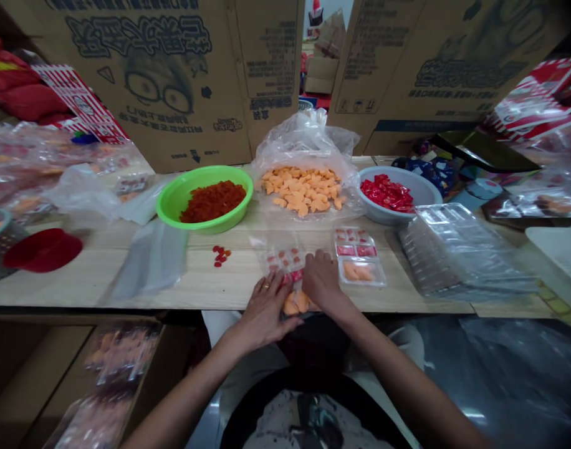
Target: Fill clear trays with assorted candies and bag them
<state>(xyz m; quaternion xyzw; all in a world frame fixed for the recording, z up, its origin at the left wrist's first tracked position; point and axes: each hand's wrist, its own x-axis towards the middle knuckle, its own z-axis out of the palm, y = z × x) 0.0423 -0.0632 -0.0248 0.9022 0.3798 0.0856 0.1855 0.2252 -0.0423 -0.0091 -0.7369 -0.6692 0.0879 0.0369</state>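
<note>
A small clear compartment tray [284,258] filled with orange pieces, red packets and small red pieces lies at the table's front edge, with a clear plastic bag around it. My left hand [263,308] grips its left side, fingers across the top and thumb near the front. My right hand [321,280] is closed at its right edge, the fingertips partly hidden. Just right of that hand rests a second filled tray [360,257]. Several loose red pieces [220,255] lie to the left on the table.
Behind the hands are a green bowl [166,202] of red pieces, an open bag of orange pieces [304,187] and a grey bowl [430,190] of red packets. Stacked empty trays [454,249] stand right; flat bags [149,259] and a red scoop [45,249] left. Cardboard boxes [220,125] wall the back.
</note>
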